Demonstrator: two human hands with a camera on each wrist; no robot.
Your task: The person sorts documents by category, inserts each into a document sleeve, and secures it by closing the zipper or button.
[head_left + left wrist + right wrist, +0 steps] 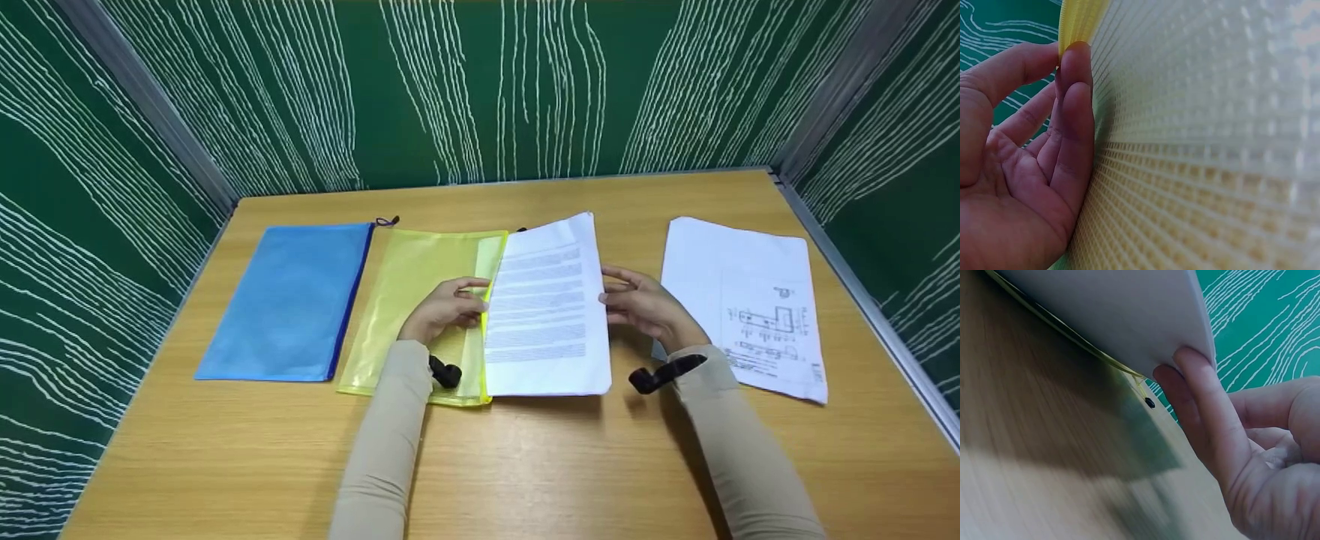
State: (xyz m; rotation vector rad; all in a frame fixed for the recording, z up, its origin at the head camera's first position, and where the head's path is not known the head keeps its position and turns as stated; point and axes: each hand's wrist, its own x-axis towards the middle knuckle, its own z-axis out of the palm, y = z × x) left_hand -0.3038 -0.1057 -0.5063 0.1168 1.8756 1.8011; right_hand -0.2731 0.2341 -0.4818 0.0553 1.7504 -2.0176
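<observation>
My left hand (444, 309) pinches the zipper edge of a translucent yellow zip folder (409, 300); in the left wrist view, thumb and fingertips close on the yellow zipper band (1081, 25), beside the folder's mesh-patterned side (1185, 124). My right hand (646, 306) holds a stack of printed paper (544, 307) by its right edge, thumb on top and fingers behind. The stack is raised off the table on its right, and its left edge lies right at the folder's opening. Seen from the right wrist, fingers (1207, 399) support the white sheets (1129, 315).
A blue zip folder (292, 300) with a dark zipper lies at the left. Another paper stack (697, 285) with printed diagrams lies at the right, partly behind my right wrist. The wooden table (540, 465) is bounded by green walls (465, 90) with white lines.
</observation>
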